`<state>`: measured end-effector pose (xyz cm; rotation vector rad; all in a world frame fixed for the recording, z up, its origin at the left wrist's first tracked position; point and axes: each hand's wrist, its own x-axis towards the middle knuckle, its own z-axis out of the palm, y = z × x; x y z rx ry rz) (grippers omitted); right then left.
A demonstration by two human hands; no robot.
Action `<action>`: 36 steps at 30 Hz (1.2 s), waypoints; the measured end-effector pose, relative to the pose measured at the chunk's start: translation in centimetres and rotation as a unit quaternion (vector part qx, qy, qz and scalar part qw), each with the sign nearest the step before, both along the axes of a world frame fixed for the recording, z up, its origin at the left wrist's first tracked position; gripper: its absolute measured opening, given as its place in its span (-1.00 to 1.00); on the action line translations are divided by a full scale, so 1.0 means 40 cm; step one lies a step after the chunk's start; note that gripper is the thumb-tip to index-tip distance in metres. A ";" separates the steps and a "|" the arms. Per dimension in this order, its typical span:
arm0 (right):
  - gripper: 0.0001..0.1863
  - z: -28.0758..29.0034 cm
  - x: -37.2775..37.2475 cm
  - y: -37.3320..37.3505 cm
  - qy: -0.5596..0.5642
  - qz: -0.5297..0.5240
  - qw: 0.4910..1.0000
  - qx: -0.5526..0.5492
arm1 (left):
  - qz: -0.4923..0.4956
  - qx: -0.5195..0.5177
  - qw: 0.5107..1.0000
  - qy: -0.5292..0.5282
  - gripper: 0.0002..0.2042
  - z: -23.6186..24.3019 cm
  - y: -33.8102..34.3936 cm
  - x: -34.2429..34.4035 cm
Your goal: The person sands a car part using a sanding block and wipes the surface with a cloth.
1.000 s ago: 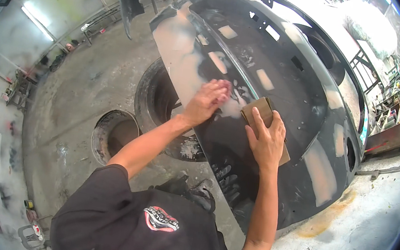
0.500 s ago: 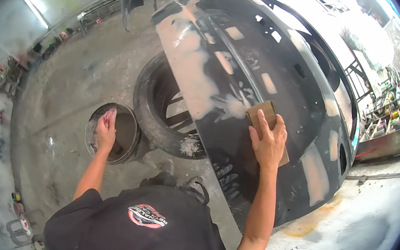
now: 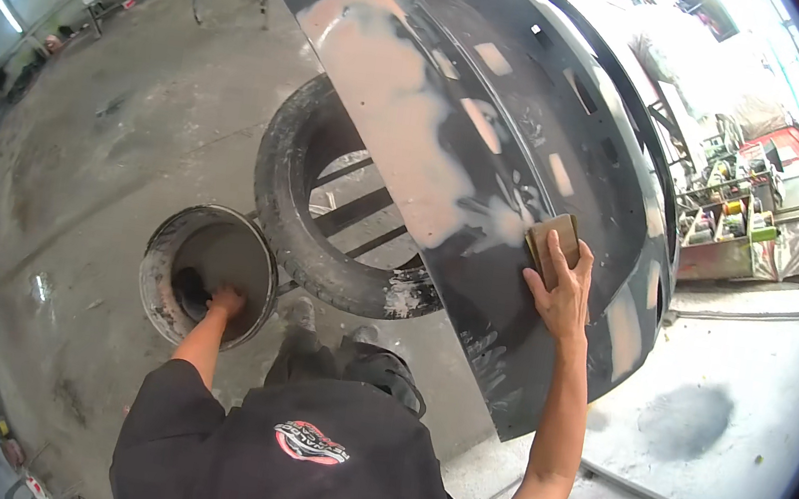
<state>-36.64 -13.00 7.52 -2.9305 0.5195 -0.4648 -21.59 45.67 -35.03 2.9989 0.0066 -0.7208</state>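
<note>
My right hand (image 3: 564, 289) grips a brown, flat sanding block (image 3: 556, 242), its fingers over the top, pressed against a dark car body panel (image 3: 475, 290). Pale beige filler patches and whitish smears mark the panel around the block. To the left, my left hand (image 3: 225, 303) dips into a round bucket (image 3: 155, 263) of murky grey water. Its fingertips are down at the water and cannot be made out. A dark shape (image 3: 191, 289) shows beside them in the bucket; whether it is an object or a reflection is unclear.
A worn tyre (image 3: 272, 223) lies beneath the panel's near edge, next to the bucket, with dark bars showing through its opening. My shoes (image 3: 300, 315) stand just behind the tyre. Far right, a cluttered rack (image 3: 735, 228) holds bottles and cans. Grey concrete floor (image 3: 132, 134) stretches left.
My left hand has gone from above the bucket's rim down into the water. My right hand still holds the sanding block on the panel. The view has shifted.
</note>
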 end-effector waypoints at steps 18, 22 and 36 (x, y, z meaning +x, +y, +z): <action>-0.17 0.086 0.225 -0.036 0.060 0.055 0.997 0.001 | 0.258 -0.587 0.751 0.160 -0.77 0.680 0.072 0.247; -0.33 0.077 0.444 -0.033 0.012 0.134 0.988 -0.082 | 0.139 -0.629 0.757 0.109 -0.58 0.937 -0.195 0.372; -0.57 0.027 0.641 -0.018 0.063 0.154 0.969 -0.182 | -0.248 -0.599 0.718 -0.253 -0.68 1.092 -1.106 0.505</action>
